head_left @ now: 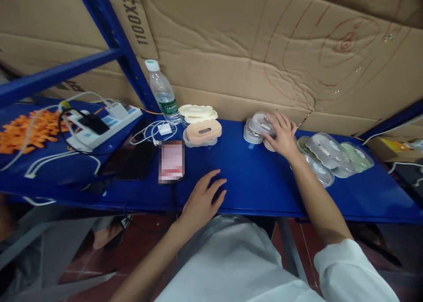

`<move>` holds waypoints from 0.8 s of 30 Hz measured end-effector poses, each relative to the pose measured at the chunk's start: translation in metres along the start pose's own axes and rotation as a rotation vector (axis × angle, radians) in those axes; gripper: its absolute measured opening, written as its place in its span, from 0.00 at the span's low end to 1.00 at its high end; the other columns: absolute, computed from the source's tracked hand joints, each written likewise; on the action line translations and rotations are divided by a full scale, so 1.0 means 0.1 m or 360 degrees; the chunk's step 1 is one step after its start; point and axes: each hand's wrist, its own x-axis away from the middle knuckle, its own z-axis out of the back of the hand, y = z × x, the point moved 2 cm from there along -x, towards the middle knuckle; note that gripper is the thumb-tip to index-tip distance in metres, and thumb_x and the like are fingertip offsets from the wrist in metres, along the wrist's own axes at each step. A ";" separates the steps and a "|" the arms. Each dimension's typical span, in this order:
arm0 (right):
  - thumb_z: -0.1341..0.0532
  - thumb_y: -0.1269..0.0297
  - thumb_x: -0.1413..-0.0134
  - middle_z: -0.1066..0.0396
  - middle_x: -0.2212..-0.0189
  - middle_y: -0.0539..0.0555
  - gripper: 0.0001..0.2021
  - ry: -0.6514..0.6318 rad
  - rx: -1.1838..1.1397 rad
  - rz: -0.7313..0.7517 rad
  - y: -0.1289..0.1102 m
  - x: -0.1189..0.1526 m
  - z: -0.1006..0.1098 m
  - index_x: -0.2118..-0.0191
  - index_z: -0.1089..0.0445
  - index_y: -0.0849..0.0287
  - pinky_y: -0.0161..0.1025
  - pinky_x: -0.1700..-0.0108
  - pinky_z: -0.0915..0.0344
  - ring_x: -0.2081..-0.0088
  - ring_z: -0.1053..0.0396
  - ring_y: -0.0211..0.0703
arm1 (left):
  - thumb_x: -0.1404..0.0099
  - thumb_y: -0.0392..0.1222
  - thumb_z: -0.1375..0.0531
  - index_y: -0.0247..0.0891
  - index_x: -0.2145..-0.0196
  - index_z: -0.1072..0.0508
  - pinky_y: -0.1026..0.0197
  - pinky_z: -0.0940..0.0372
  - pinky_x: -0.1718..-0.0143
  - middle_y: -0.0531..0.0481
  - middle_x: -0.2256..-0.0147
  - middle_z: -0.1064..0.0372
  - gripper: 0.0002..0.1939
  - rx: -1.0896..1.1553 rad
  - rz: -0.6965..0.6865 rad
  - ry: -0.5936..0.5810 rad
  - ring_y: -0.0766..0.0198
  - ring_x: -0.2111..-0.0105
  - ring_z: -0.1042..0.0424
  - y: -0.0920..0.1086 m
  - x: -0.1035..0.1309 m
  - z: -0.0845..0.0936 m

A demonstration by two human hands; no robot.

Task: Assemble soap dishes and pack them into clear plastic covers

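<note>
My right hand [282, 133] reaches to the back of the blue table [257, 178], its fingers spread over the right side of a small group of clear-lidded grey cases [255, 129]. Whether it grips one cannot be made out. Near the front edge my left hand [205, 197] hovers with its fingers apart, holding nothing. Behind it a peach-coloured oval piece [204, 131] with a slot lies on a clear lid, beside stacked cream pieces [197, 112]. Several transparent cases [327, 150], some with green parts, are piled to the right of my right forearm.
A water bottle [163, 92], a lit phone [171, 162], a dark phone [137, 158] and a white cable occupy the left part. Further left are a power strip [105, 128] and orange pieces [29, 132]. Cardboard [231, 42] stands behind the table; a blue post [132, 72] rises beside the bottle.
</note>
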 end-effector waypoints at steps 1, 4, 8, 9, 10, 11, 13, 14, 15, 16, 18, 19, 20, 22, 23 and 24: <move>0.43 0.50 0.31 0.47 0.24 0.65 0.32 -0.0007 -0.0002 0.0009 0.00 0.00 0.01 0.26 0.40 0.53 0.72 0.30 0.53 0.25 0.50 0.69 | 0.24 0.41 0.41 0.43 0.41 0.26 0.44 0.28 0.37 0.39 0.35 0.33 0.16 -0.0021 -0.0007 -0.0018 0.49 0.36 0.28 0.01 -0.03 0.01; 0.43 0.54 0.31 0.48 0.24 0.66 0.31 0.0005 0.0019 0.0045 -0.03 0.03 0.03 0.26 0.41 0.54 0.72 0.29 0.56 0.24 0.52 0.67 | 0.24 0.40 0.42 0.42 0.36 0.29 0.41 0.31 0.35 0.36 0.32 0.35 0.20 -0.0206 -0.0044 -0.0052 0.45 0.34 0.31 -0.02 -0.26 0.09; 0.46 0.55 0.27 0.45 0.25 0.65 0.27 0.0096 -0.0005 0.0210 -0.20 0.14 0.02 0.28 0.38 0.55 0.68 0.27 0.56 0.23 0.51 0.62 | 0.27 0.39 0.40 0.34 0.29 0.37 0.31 0.44 0.30 0.29 0.29 0.42 0.30 -0.0577 0.0083 0.0081 0.33 0.28 0.42 -0.23 -0.83 0.24; 0.46 0.56 0.26 0.44 0.25 0.65 0.26 0.0097 -0.0032 0.0276 -0.28 0.17 0.01 0.29 0.37 0.55 0.66 0.27 0.55 0.23 0.50 0.61 | 0.28 0.37 0.40 0.32 0.29 0.37 0.27 0.48 0.30 0.28 0.29 0.42 0.31 -0.0667 0.0138 0.0089 0.31 0.27 0.46 -0.30 -0.98 0.26; 0.47 0.56 0.25 0.42 0.26 0.65 0.25 0.0082 -0.0064 0.0348 -0.36 0.20 -0.01 0.29 0.37 0.55 0.65 0.27 0.54 0.24 0.48 0.60 | 0.29 0.35 0.40 0.31 0.31 0.36 0.23 0.51 0.30 0.26 0.31 0.39 0.30 -0.0754 0.0193 0.0058 0.29 0.28 0.45 -0.37 -1.11 0.27; 0.47 0.57 0.25 0.41 0.26 0.65 0.24 0.0058 -0.0100 0.0422 -0.44 0.23 -0.02 0.29 0.36 0.55 0.64 0.27 0.53 0.24 0.47 0.60 | 0.29 0.33 0.42 0.30 0.34 0.32 0.22 0.49 0.32 0.25 0.35 0.33 0.27 -0.0810 0.0216 -0.0006 0.29 0.30 0.40 -0.42 -1.21 0.26; 0.47 0.58 0.24 0.41 0.26 0.65 0.24 0.0001 -0.0174 0.0557 -0.60 0.28 -0.06 0.29 0.36 0.56 0.63 0.27 0.49 0.25 0.46 0.59 | 0.29 0.30 0.44 0.30 0.40 0.27 0.28 0.41 0.36 0.28 0.44 0.26 0.21 -0.0843 0.0186 -0.0116 0.33 0.38 0.30 -0.43 -1.33 0.22; 0.47 0.57 0.24 0.42 0.26 0.64 0.25 -0.0025 -0.0213 0.0615 -0.67 0.31 -0.08 0.28 0.37 0.56 0.63 0.28 0.48 0.25 0.46 0.60 | 0.28 0.30 0.45 0.31 0.42 0.25 0.33 0.37 0.38 0.30 0.47 0.24 0.20 -0.0835 0.0140 -0.0161 0.37 0.42 0.26 -0.40 -1.34 0.20; 0.45 0.54 0.24 0.43 0.25 0.64 0.26 -0.0054 -0.0255 0.0670 -0.73 0.33 -0.10 0.27 0.38 0.56 0.63 0.28 0.48 0.24 0.47 0.61 | 0.27 0.30 0.45 0.32 0.43 0.25 0.38 0.34 0.39 0.32 0.48 0.23 0.19 -0.0819 0.0086 -0.0195 0.40 0.44 0.25 -0.35 -1.31 0.16; 0.43 0.51 0.25 0.44 0.25 0.64 0.28 -0.0095 -0.0305 0.0726 -0.78 0.35 -0.12 0.27 0.39 0.55 0.64 0.28 0.47 0.24 0.48 0.62 | 0.26 0.31 0.45 0.34 0.42 0.24 0.42 0.33 0.39 0.35 0.48 0.23 0.18 -0.0804 0.0030 -0.0228 0.44 0.45 0.24 -0.28 -1.26 0.13; 0.41 0.47 0.28 0.42 0.26 0.64 0.31 -0.0211 -0.0436 0.0820 -0.84 0.38 -0.17 0.27 0.38 0.54 0.62 0.28 0.44 0.25 0.44 0.61 | 0.24 0.34 0.46 0.38 0.41 0.25 0.47 0.34 0.37 0.39 0.45 0.24 0.18 -0.0769 -0.0079 -0.0285 0.48 0.42 0.25 -0.16 -1.14 0.06; 0.41 0.47 0.27 0.38 0.28 0.63 0.29 -0.0273 -0.0508 0.0847 -0.86 0.39 -0.20 0.29 0.35 0.54 0.61 0.29 0.40 0.28 0.40 0.60 | 0.23 0.36 0.46 0.39 0.40 0.25 0.48 0.36 0.35 0.39 0.41 0.26 0.18 -0.0756 -0.0115 -0.0288 0.49 0.40 0.27 -0.11 -1.08 0.04; 0.42 0.49 0.26 0.33 0.31 0.62 0.25 -0.0326 -0.0571 0.0852 -0.87 0.40 -0.22 0.31 0.32 0.54 0.58 0.31 0.37 0.30 0.35 0.58 | 0.23 0.38 0.45 0.40 0.39 0.26 0.48 0.38 0.33 0.38 0.38 0.29 0.18 -0.0753 -0.0124 -0.0266 0.48 0.37 0.30 -0.09 -1.03 0.02; 0.46 0.54 0.23 0.25 0.38 0.60 0.20 -0.0363 -0.0642 0.0795 -0.86 0.40 -0.26 0.36 0.26 0.53 0.54 0.34 0.32 0.36 0.29 0.54 | 0.23 0.44 0.41 0.38 0.33 0.32 0.42 0.41 0.31 0.33 0.30 0.38 0.25 -0.0784 -0.0022 -0.0164 0.40 0.32 0.36 -0.13 -0.98 0.03; 0.46 0.55 0.23 0.23 0.40 0.58 0.19 -0.0342 -0.0649 0.0739 -0.85 0.39 -0.27 0.38 0.25 0.53 0.54 0.35 0.31 0.37 0.27 0.53 | 0.24 0.47 0.40 0.35 0.30 0.36 0.38 0.42 0.32 0.30 0.29 0.41 0.30 -0.0809 0.0074 -0.0117 0.36 0.31 0.38 -0.18 -0.97 0.04; 0.47 0.56 0.23 0.22 0.41 0.57 0.19 -0.0308 -0.0646 0.0678 -0.83 0.39 -0.27 0.38 0.24 0.53 0.53 0.35 0.31 0.38 0.26 0.53 | 0.25 0.48 0.38 0.33 0.28 0.39 0.35 0.43 0.33 0.26 0.30 0.41 0.33 -0.0830 0.0170 -0.0096 0.32 0.31 0.39 -0.23 -0.96 0.05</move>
